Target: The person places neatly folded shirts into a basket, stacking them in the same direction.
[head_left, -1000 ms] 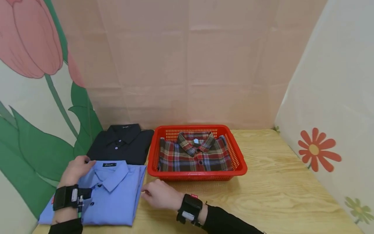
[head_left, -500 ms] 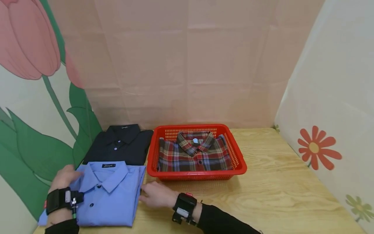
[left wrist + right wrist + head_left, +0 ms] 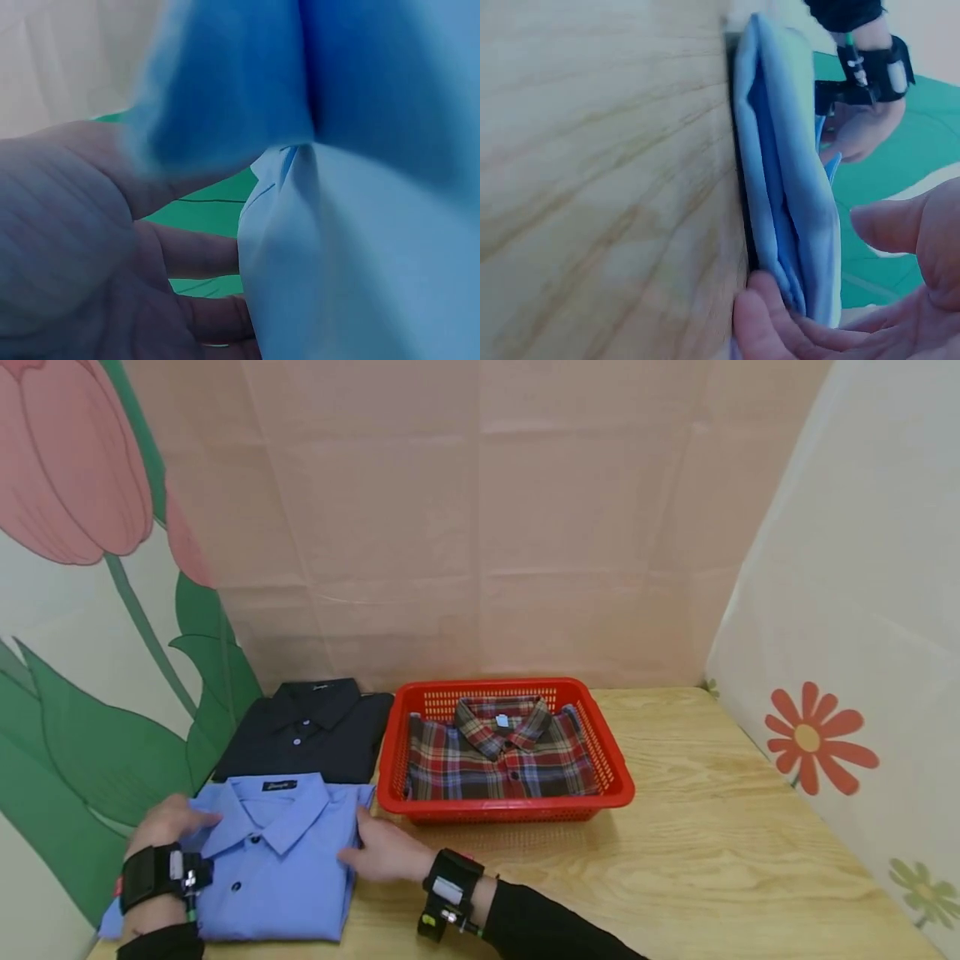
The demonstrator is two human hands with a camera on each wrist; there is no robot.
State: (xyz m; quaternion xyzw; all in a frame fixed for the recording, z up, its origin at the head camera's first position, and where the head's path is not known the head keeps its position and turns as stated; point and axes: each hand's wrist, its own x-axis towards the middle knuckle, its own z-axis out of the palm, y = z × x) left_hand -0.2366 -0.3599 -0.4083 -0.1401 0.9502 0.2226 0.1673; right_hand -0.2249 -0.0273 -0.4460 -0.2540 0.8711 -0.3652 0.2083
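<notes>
A folded light-blue shirt [image 3: 285, 877] lies at the front left of the table, collar towards the back. At its left edge, my left hand [image 3: 161, 827] grips the side, thumb on top near the collar; in the left wrist view the fingertips [image 3: 221, 319] are hidden behind the cloth. On the opposite side is my right hand [image 3: 393, 852]. Its fingers touch the layered edge low down by the tabletop, and the thumb [image 3: 889, 225] stands apart from the cloth in the right wrist view.
A red plastic basket [image 3: 506, 808] holding a folded plaid shirt [image 3: 502, 768] stands at the back middle. Behind the blue shirt lies a folded black shirt [image 3: 315, 739]. The wooden table [image 3: 675, 835] extends to the right, with cloth-covered walls around it.
My left hand has moved down and left from the collar corner to the shirt's left side. My right hand has moved slightly left onto the right edge, its fingers spreading apart.
</notes>
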